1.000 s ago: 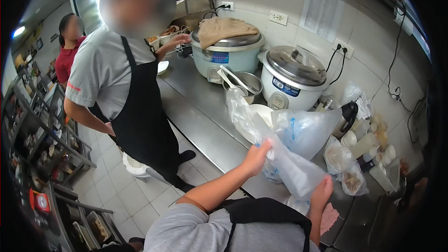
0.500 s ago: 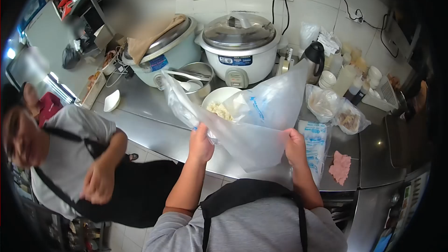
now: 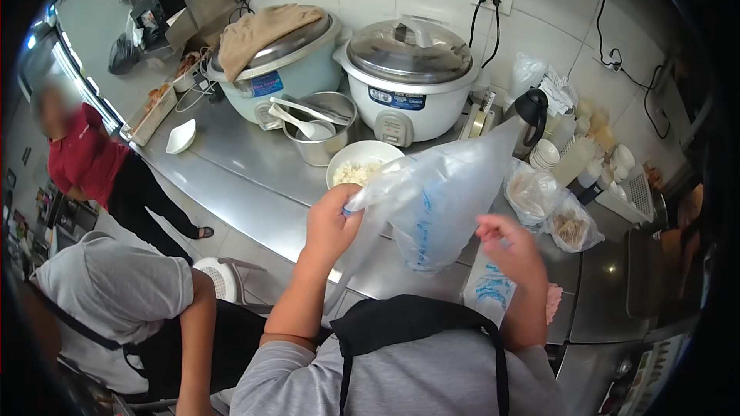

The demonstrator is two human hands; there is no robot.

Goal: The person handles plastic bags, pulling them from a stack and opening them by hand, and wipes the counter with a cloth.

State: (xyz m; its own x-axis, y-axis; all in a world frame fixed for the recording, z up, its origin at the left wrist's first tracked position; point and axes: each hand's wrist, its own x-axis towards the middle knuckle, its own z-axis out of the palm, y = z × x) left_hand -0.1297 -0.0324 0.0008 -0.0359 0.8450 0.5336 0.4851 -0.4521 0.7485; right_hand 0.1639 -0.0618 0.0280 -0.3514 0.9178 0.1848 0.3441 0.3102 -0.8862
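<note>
A large clear plastic bag (image 3: 451,200) with blue print hangs in front of me, puffed out over the counter's edge. My left hand (image 3: 331,223) is closed on its gathered edge. My right hand (image 3: 515,250) is off the bag, just right of it, with its fingers apart and nothing seen in them. Behind my left hand stands a white bowl (image 3: 385,151) holding white rice (image 3: 351,172); the bag hides its right part. Below my right hand lies a flat pack of printed plastic bags (image 3: 487,286), partly covered by my forearm.
Two rice cookers (image 3: 408,100) (image 3: 289,81) stand at the back. Beside them is a metal pot (image 3: 314,150) with a white rice paddle (image 3: 314,130). Bagged food (image 3: 572,227) and bottles are at right. A co-worker (image 3: 123,293) is close on my left; another person (image 3: 89,154) stands farther back.
My right hand has let go of the bag and opened. The bag has swung right, with my left hand raised near the bowl. The nearby co-worker has shifted lower, and another person shows behind.
</note>
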